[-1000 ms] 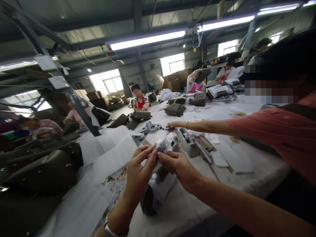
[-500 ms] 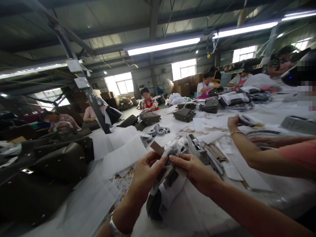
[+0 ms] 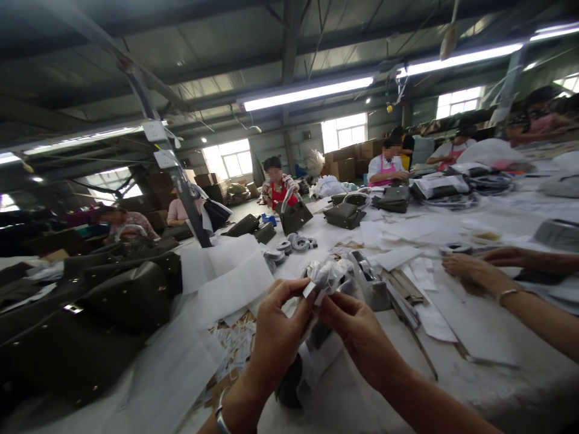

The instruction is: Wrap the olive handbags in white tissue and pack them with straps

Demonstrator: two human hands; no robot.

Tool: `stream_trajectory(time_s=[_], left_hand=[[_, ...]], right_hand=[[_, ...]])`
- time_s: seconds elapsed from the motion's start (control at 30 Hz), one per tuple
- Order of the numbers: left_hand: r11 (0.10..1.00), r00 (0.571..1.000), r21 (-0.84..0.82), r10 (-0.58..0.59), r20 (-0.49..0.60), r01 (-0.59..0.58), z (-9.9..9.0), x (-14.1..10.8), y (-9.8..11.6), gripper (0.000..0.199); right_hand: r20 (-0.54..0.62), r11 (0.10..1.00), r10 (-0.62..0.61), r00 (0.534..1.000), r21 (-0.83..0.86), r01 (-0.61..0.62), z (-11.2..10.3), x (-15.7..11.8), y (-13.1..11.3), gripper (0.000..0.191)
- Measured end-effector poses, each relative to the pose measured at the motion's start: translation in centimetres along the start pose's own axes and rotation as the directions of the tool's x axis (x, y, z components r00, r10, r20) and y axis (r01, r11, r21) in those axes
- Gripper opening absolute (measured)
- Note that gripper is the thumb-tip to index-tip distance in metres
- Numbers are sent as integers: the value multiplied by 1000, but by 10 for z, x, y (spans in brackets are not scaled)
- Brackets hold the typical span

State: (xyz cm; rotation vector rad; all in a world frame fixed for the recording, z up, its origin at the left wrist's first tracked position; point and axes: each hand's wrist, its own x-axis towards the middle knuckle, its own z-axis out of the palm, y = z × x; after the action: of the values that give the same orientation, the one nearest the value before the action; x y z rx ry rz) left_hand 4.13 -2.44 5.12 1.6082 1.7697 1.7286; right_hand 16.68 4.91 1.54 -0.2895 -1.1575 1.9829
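My left hand (image 3: pixel 283 319) pinches a small pale strip (image 3: pixel 309 290), perhaps paper or tape, between thumb and fingertips. Right beside it, my right hand (image 3: pixel 357 328) has thumb and fingers closed on the strip's other side, though the grip is partly hidden. Just beyond the fingertips lies a bundle in crumpled clear plastic (image 3: pixel 332 272). Below my hands a dark olive strap-like piece (image 3: pixel 289 380) with white wrapping sits on the table, partly covered by my wrists. A grey tape dispenser (image 3: pixel 368 280) stands just past my right hand.
Dark olive bags (image 3: pixel 113 325) are heaped at the left, beside white sheets (image 3: pixel 239 271). Tape rolls (image 3: pixel 298 242) lie farther back. Card strips (image 3: pixel 402 286) are stacked to the right, near a co-worker's hands (image 3: pixel 474 271). A metal post (image 3: pixel 181 181) rises at the left.
My hands have drawn closer together, and the brownish flap seen at my left fingers now shows as a small pale strip. The co-worker's hands have lowered to the table. The view has shifted slightly.
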Motion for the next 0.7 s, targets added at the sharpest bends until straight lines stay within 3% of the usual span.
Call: stream_trajectory(time_s=[0.27,0.5,0.6,0.7], left_hand=[[990,996,124,70,-46,-64,1,-3,5,18],[962,996,261,90,-8,-85,-4,-4,12,18],[859,982,484,189,6,-168,-3,-4,11,17],[657,942,704,330,55,-271,2,-10,9,27]], right_hand=[[-107,989,-97,990,-123,84,3,8,19,33],[-118,967,-118,986,-240,87,5,6,16,36],[-137,964,-118,983,-252,80,5,6,17,36],[-123,973,-101,987,-217,73,6,7,18,34]])
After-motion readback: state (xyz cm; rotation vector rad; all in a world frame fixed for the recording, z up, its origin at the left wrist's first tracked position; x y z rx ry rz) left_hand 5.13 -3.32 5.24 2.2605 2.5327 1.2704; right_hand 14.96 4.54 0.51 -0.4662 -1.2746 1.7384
